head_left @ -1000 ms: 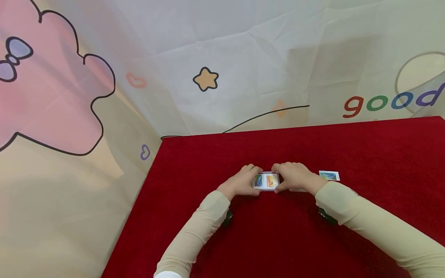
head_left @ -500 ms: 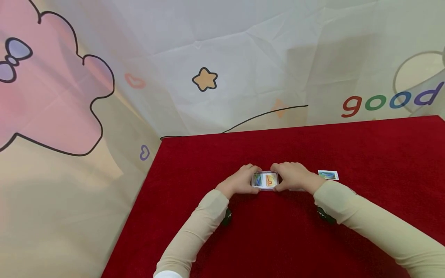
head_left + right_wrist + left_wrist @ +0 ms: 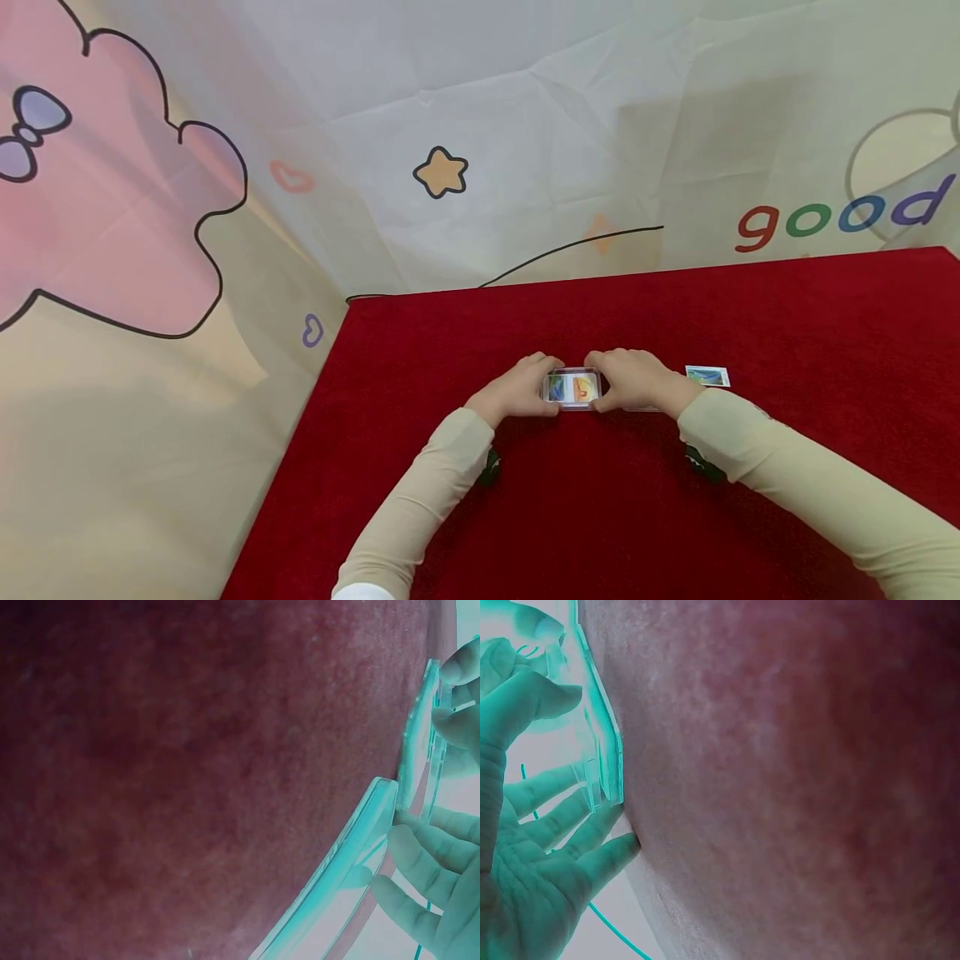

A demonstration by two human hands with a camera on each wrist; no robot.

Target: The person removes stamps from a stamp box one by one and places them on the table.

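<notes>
Head view: on the red bench, the left hand and right hand hold a clear case by its ends, each grip narrow, thumb near, fingers far. Even pressure would probably suit, sparing the blue card and orange card inside. A loose card lies right.

Left wrist view: one case, best held level.

Right wrist view: a second case lies by the right hand; nudging it seems a risk. Count: two cases, three cards.
</notes>
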